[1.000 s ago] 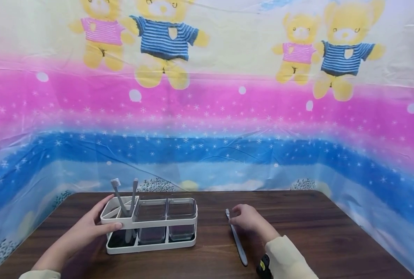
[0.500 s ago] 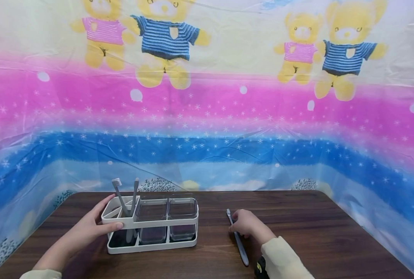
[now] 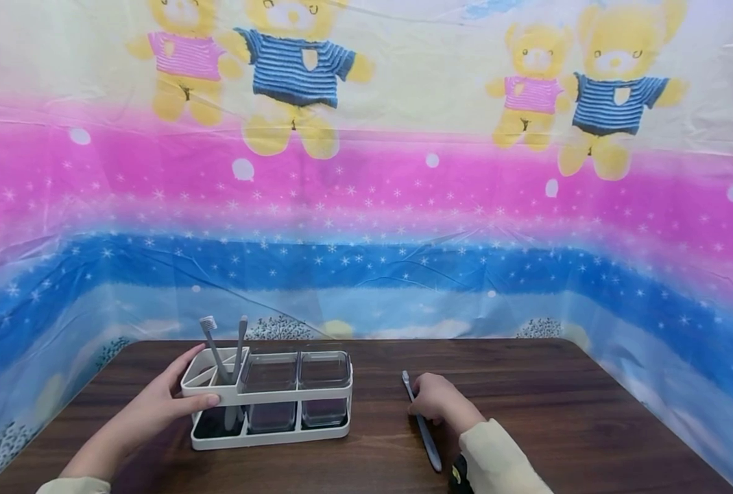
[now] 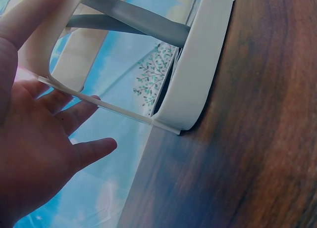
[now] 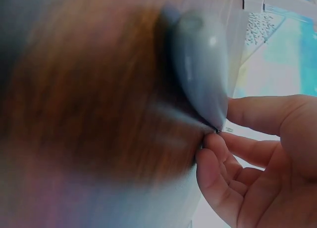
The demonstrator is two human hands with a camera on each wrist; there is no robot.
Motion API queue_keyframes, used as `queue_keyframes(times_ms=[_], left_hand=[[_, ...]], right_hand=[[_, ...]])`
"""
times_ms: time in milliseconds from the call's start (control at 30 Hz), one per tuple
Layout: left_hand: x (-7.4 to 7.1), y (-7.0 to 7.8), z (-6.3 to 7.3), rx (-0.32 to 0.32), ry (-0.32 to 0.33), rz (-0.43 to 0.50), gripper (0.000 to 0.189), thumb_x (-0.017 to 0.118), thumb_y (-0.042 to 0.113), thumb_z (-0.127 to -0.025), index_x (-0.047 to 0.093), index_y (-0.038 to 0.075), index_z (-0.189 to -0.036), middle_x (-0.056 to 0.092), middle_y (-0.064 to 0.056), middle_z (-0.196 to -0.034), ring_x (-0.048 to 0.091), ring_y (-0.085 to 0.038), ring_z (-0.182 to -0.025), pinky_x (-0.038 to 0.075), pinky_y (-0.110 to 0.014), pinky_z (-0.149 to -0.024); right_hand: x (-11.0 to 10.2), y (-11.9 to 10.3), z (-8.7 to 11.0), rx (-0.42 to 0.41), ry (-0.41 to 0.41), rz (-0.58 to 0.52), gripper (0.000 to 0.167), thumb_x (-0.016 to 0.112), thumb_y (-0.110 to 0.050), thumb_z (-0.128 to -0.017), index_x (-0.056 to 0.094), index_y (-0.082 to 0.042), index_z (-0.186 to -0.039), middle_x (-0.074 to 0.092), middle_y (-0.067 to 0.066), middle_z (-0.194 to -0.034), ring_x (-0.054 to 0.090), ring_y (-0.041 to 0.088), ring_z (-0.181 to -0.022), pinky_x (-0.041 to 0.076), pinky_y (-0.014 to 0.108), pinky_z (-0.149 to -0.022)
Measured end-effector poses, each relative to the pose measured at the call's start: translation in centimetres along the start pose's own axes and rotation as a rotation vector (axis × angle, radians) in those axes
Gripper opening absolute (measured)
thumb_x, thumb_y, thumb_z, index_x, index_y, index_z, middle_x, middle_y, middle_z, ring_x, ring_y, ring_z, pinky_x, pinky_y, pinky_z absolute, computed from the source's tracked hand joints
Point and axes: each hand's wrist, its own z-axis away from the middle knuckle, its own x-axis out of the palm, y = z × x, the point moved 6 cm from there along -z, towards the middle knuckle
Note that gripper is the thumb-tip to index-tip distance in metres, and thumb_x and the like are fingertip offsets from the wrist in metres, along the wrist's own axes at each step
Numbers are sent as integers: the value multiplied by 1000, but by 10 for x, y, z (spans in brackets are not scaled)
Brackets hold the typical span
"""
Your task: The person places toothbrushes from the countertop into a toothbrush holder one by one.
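Note:
A white two-tier toothbrush holder (image 3: 280, 396) stands on the table at the left of the head view. My left hand (image 3: 153, 406) grips its left end, thumb on the front of the upper rail and fingers behind. Two grey toothbrushes (image 3: 212, 343) lean in its divided left section. To the right, another grey toothbrush (image 3: 429, 442) lies on the table, its head pointing away from me. My right hand (image 3: 438, 399) pinches its handle; in the right wrist view the thumb and index finger meet at the toothbrush (image 5: 200, 65), whose handle end looms large.
Two clear square cups (image 3: 271, 374) sit side by side in the holder's middle and right sections. The dark wood table (image 3: 526, 398) ends at a back edge, where a curtain (image 3: 366, 261) printed with bears and snowflakes hangs.
My right hand has slid a little toward me along the toothbrush, from near its head to the handle, and its fingers have closed on it. The left hand keeps its grip.

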Motion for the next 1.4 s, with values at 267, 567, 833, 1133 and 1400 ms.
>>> queue_keyframes(times_ms=[267,567,833,1133,1400], left_hand=[[1,-1,0,4,-3,14,99,67,30,-91,-4,8,-155,23,-34,-148,38,-47,-130,46,-48,-95],[1,-1,-2,10,2,19,99,68,29,-90,-3,8,-155,28,-34,-145,43,-44,-127,47,-46,-93],[0,1,0,-15,8,8,101,69,33,-90,-4,9,-155,23,-34,-148,36,-48,-131,42,-54,-98],[-1,-1,0,-7,-1,-3,100,68,32,-90,-4,9,-155,14,-35,-152,27,-53,-135,37,-61,-100],[0,1,1,-21,0,20,101,69,33,-89,-4,9,-155,13,-35,-152,26,-52,-135,35,-60,-102]], right_hand=[[4,-4,-3,-22,-11,19,4,66,-3,-86,66,0,-89,55,8,-73,49,15,-54,41,27,-46],[-6,-9,-3,-75,15,-57,22,61,-1,-85,63,4,-106,59,11,-83,51,16,-57,41,28,-49],[-38,-39,-3,-113,91,-115,31,60,-2,-88,60,7,-118,64,15,-95,60,20,-70,50,34,-58],[-58,-87,-2,-181,127,-185,35,61,-7,-88,58,3,-122,67,13,-93,63,20,-75,52,33,-62],[-72,-142,14,-336,197,-281,38,62,-9,-87,59,1,-123,68,10,-88,61,16,-69,49,29,-59]])
